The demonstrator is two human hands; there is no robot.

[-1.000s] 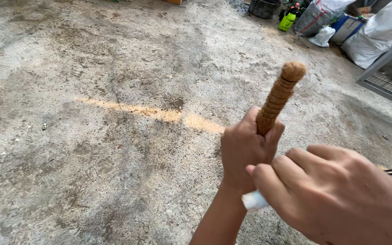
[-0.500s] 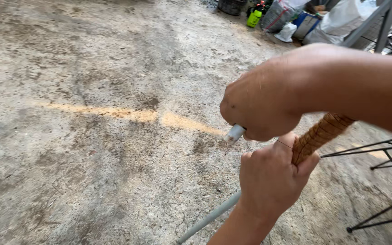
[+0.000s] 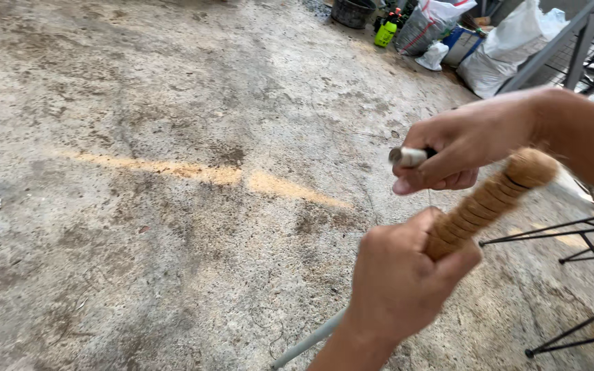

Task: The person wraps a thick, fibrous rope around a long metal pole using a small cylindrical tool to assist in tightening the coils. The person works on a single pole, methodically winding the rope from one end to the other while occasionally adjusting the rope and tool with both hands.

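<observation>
Left hand sits low, right of centre, its grip clamped around a rope-wrapped rod. Rod tilts up to the right; its rounded, fibre-covered tip shows past the fist, approx. level with the other wrist. Wrapping is tan cord in tight coils. Below the fist a bare grey metal tube runs down-left to the frame's bottom edge; looks like the same rod unwrapped, but the fist hides the join, so can't tell for sure.

Right hand is above and just beyond the left, forearm coming in from the right edge. Its grip is closed on a small pale cylinder, whose grey end pokes out left of the thumb. What kind of thing it is can't be told. A thin pale strand seems to drop from that hand towards the rod, too faint to be sure.

Hands are near each other but not touching.

Under it all: stained concrete floor w/ a pale orange streak across the middle. At right, black wire frame legs stand on the floor, just beside the rod. Far back, upper right: white sacks, a dark bucket, a green bottle, a grey metal rail.
</observation>
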